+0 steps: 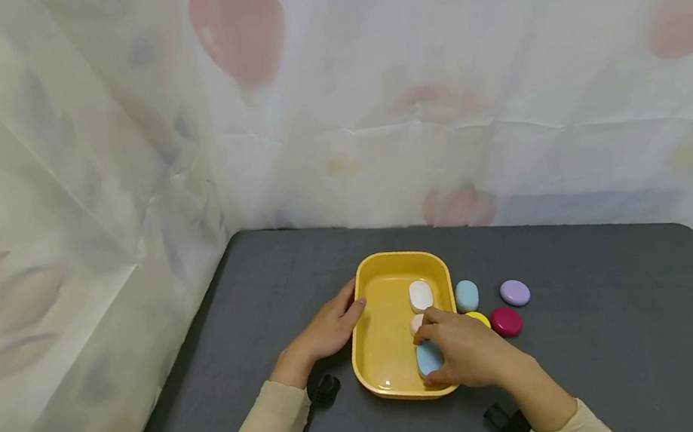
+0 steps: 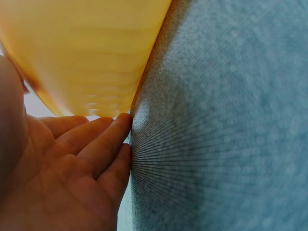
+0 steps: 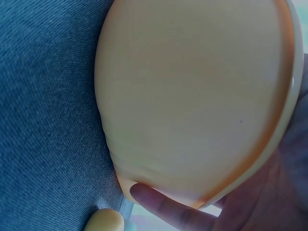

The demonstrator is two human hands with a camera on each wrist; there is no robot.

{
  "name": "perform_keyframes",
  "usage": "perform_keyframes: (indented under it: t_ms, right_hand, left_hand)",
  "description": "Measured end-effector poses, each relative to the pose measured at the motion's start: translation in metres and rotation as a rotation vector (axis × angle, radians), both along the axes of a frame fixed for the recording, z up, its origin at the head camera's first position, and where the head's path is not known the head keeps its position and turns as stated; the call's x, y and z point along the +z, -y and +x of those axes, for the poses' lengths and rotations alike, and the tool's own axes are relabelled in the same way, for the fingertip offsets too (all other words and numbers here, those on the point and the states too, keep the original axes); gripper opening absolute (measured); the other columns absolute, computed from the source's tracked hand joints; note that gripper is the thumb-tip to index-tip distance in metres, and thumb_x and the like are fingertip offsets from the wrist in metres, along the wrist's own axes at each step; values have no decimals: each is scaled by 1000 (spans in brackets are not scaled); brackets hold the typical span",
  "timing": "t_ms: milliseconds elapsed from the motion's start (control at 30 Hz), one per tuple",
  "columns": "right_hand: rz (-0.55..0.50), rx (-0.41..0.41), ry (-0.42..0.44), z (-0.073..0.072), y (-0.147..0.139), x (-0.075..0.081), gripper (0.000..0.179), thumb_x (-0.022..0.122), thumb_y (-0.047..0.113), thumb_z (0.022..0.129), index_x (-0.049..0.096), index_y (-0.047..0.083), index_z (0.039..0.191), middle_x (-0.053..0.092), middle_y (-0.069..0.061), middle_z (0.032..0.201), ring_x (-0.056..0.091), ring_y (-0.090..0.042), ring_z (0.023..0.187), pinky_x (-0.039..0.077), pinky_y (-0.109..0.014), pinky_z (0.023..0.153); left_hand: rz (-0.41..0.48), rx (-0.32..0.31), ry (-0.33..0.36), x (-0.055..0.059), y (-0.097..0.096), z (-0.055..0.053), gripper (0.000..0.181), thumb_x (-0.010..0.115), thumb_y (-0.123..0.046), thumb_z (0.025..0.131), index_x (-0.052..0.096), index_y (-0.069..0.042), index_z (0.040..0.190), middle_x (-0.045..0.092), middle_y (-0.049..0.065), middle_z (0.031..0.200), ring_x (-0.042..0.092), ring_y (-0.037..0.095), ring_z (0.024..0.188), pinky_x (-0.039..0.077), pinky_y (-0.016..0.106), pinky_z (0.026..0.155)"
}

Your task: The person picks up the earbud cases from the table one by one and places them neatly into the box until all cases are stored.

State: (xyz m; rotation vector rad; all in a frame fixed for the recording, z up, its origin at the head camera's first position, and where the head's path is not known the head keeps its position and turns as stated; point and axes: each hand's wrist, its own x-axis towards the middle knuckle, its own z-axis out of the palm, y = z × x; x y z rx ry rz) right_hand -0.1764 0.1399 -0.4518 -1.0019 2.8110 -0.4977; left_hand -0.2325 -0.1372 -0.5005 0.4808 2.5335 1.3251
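A yellow rectangular tray (image 1: pixel 383 332) with rounded corners stands on the dark table. My left hand (image 1: pixel 330 326) holds its left side, thumb at the rim and fingers along the outer wall; the left wrist view shows those fingers (image 2: pixel 103 144) low against the wall. Over the tray's near right part, my right hand (image 1: pixel 475 347) pinches a smooth light blue oval piece (image 1: pixel 428 359) between thumb and fingers. A white oval piece (image 1: pixel 420 296) and a partly hidden pale pink round piece (image 1: pixel 416 323) lie in the tray. The right wrist view mostly shows the outer wall, with a finger (image 3: pixel 163 204) beside it.
Right of the tray lie another light blue oval piece (image 1: pixel 467 296), a half-covered yellow piece (image 1: pixel 478 318), a dark pink round piece (image 1: pixel 506 322) and a purple one (image 1: pixel 514 292). The grey table (image 1: pixel 626 322) meets a fruit-patterned curtain (image 1: pixel 501 68) behind and on the left.
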Motion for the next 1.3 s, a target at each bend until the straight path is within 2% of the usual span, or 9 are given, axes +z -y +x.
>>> perform_keyframes:
  t_ms: [967,1300]
  right_hand:
    - [17,-35,3,2,5,-1,49,95,41,68,76,18,107,59,6,106,57,-11,81,54,-31,76]
    - [18,-24,-12,2,4,0,50,96,41,68,76,17,107,59,6,106,56,-10,79,54,-30,74]
  left_hand:
    - [-5,6,-4,1,1,0,60,39,-43,113,21,-26,167,35,5,168,43,26,148,37,51,120]
    - [-13,20,1,2,0,1,59,40,-42,113,21,-28,167,35,4,168,40,26,150,35,52,121]
